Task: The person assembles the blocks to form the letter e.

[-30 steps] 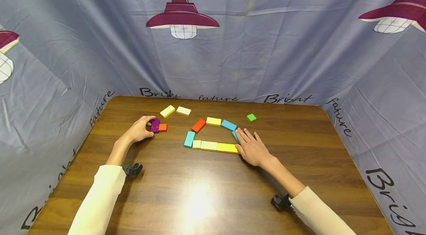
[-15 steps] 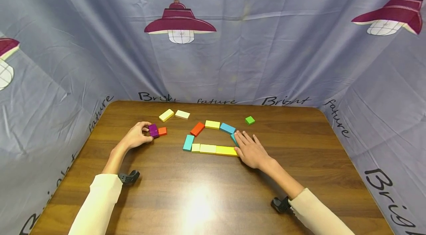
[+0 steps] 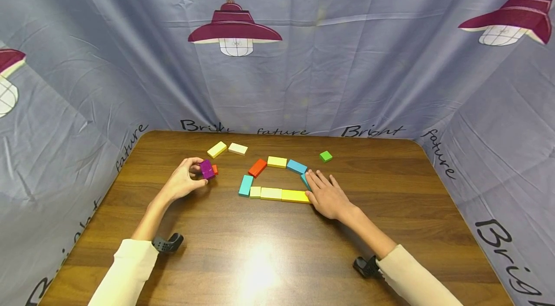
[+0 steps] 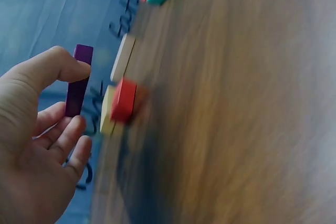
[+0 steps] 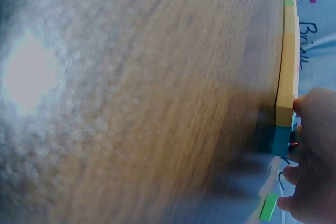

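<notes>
My left hand pinches a purple block between thumb and fingers. In the left wrist view the purple block is tilted up above the table, and a short red block lies beyond it. My right hand rests with fingers straight at the right end of a closed outline of flat blocks. Its fingers partly cover a teal block, and its thumb is at the end of a long yellow block. The right wrist view shows the thumb against that yellow block.
The outline continues with a blue block, a yellow block, a red block and a teal block. Two pale yellow blocks lie at the back left. A green block lies at the back right of the wooden table.
My left hand has lifted the purple block and moved it slightly right, so it now overlaps the short red block in the head view. The right hand stays in place.
</notes>
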{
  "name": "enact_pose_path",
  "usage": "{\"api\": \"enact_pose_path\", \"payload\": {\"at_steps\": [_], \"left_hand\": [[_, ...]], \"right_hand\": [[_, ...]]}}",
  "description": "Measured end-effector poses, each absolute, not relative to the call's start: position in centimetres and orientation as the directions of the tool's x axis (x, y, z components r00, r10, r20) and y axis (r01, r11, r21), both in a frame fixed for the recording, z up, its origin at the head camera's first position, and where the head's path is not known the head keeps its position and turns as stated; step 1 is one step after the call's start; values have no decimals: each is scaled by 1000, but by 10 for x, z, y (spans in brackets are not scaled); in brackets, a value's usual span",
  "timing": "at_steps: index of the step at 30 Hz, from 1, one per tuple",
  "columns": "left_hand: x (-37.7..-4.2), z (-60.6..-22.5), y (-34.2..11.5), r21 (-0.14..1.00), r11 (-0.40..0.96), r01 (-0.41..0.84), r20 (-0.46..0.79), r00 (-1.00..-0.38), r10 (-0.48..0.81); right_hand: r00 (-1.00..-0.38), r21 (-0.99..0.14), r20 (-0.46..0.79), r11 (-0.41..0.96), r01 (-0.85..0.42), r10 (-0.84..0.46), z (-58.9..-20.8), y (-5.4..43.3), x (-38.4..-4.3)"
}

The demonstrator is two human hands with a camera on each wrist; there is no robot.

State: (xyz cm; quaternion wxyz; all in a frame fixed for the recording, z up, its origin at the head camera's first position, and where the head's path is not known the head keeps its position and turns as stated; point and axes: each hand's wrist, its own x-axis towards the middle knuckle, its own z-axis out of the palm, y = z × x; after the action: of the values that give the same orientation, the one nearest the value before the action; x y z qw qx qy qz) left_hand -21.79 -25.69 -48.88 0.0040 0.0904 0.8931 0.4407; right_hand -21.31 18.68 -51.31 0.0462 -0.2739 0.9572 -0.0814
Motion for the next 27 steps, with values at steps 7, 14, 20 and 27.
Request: {"api": "enact_pose_path", "payload": {"at_steps": [7, 14, 20, 27], "left_hand": [[-196, -489, -228, 827, 522, 210, 114, -971, 210], [-173, -497, -198, 867, 472, 161, 78, -979, 190], [-156, -507, -181, 886, 453, 100, 12, -981, 195], [-146, -518, -163, 855, 494, 157, 44, -972, 232]], "right_hand": [[-845, -184, -38, 835, -519, -534, -514, 187, -213], [-842, -191, -27, 830, -525, -539, -513, 187, -213], [-842, -195, -30, 829, -524, -539, -512, 187, -213], [-840, -194, -31, 827, -527, -542, -513, 188, -213]]}}
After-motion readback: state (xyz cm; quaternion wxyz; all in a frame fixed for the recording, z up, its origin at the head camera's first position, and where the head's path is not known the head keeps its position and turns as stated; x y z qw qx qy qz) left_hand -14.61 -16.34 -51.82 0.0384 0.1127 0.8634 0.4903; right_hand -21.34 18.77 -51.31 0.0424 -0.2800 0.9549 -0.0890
